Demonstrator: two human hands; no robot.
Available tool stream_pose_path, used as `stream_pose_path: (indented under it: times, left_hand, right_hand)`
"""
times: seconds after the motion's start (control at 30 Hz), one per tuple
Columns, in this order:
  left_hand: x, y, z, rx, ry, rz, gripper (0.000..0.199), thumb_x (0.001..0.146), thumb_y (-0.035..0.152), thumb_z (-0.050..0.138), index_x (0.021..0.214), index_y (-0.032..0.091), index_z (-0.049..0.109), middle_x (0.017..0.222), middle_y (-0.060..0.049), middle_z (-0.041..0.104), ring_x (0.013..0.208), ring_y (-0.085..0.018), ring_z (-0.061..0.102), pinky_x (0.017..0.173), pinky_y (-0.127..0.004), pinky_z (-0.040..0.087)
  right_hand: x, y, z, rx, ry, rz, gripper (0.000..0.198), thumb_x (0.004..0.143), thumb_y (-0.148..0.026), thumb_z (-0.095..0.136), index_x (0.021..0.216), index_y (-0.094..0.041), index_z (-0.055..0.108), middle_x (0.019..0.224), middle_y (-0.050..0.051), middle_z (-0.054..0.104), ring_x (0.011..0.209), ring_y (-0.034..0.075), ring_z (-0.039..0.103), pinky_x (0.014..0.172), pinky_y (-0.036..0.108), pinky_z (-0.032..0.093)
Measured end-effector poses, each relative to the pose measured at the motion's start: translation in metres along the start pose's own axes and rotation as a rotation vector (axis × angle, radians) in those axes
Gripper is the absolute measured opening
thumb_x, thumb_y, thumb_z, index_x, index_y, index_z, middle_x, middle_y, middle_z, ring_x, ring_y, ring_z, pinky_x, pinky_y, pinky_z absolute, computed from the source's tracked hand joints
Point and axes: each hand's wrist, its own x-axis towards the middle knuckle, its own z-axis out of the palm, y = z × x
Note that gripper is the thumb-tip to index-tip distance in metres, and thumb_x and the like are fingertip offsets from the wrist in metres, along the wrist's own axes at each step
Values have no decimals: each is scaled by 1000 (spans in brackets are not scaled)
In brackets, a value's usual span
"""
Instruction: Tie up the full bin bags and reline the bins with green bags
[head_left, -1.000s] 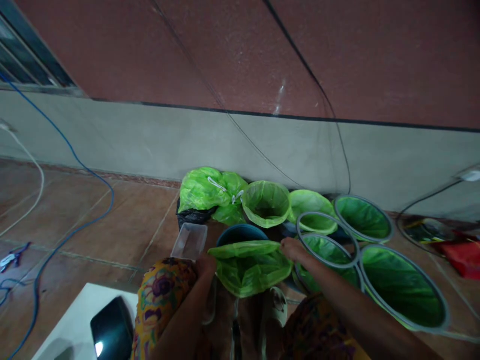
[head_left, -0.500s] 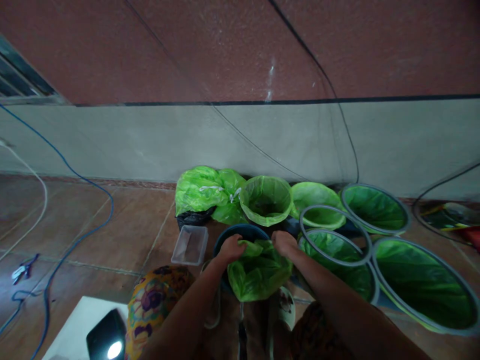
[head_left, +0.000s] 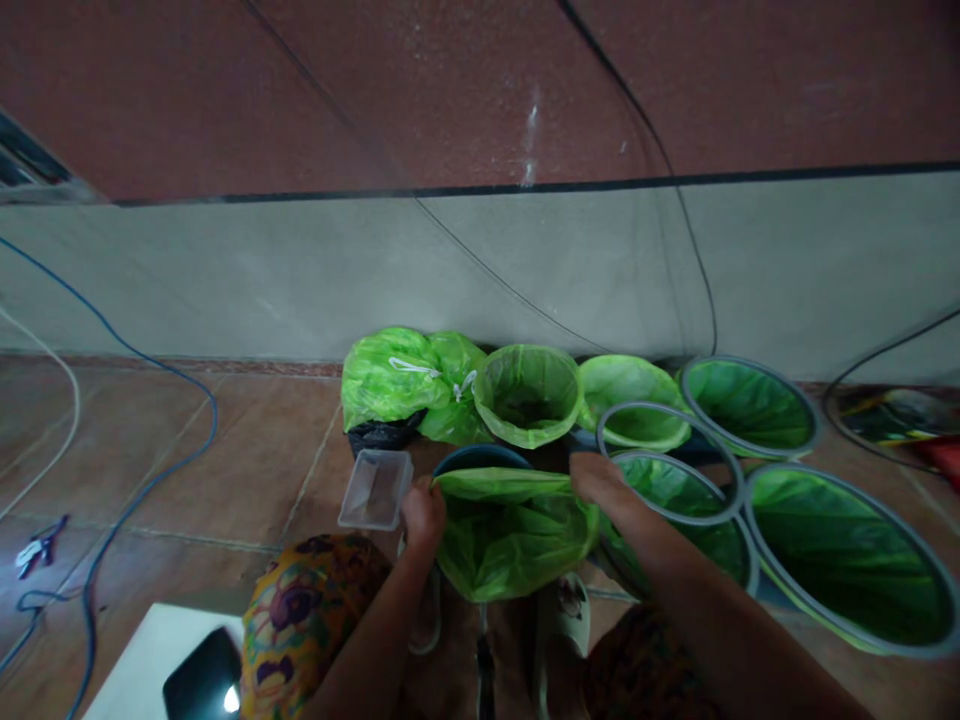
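On the tiled floor, a green bag is stretched between both hands.

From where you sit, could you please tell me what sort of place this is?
Probably an indoor floor beside a wall in a home or small workshop: brown floor tiles, loose cables, and a row of green-lined bins, with both hands stretching a green bag.

Head camera looks forward and down, close above floor-level bins.
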Motion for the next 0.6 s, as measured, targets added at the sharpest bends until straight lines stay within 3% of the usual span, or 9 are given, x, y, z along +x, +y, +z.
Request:
stream_pose_path:
  times: [0.17,0.3,0.47,0.6]
  left_hand:
    - [-5,0,2,-147,57,124,30,94,25,39,102,16,66,99,-9,70,97,-19,63,80,-26,43]
    - [-5,-1,-2,-232,85,167,31,94,25,38,106,18,65,105,-8,70,100,-19,62,87,-28,45]
    - [-4,-1,-5,-212,66,124,31,94,25,39,106,17,66,105,-9,70,102,-19,62,89,-27,45]
    - [-4,0,-5,-167,58,107,32,94,25,38,104,16,67,103,-9,70,101,-19,63,87,-27,45]
  right_hand:
    - [0,-36,1,109,83,-339,35,90,-22,47,120,-19,64,123,11,65,115,22,59,99,29,41]
    - [-2,-62,7,305,-35,-628,38,87,-32,54,122,-18,62,122,9,66,112,21,60,98,30,42]
    - [-2,-66,17,383,-235,-724,39,80,-42,62,112,-21,68,107,4,72,94,19,65,78,24,45]
    - [1,-63,22,256,-202,-693,18,76,-30,64,90,-22,73,87,0,73,83,16,63,69,23,40]
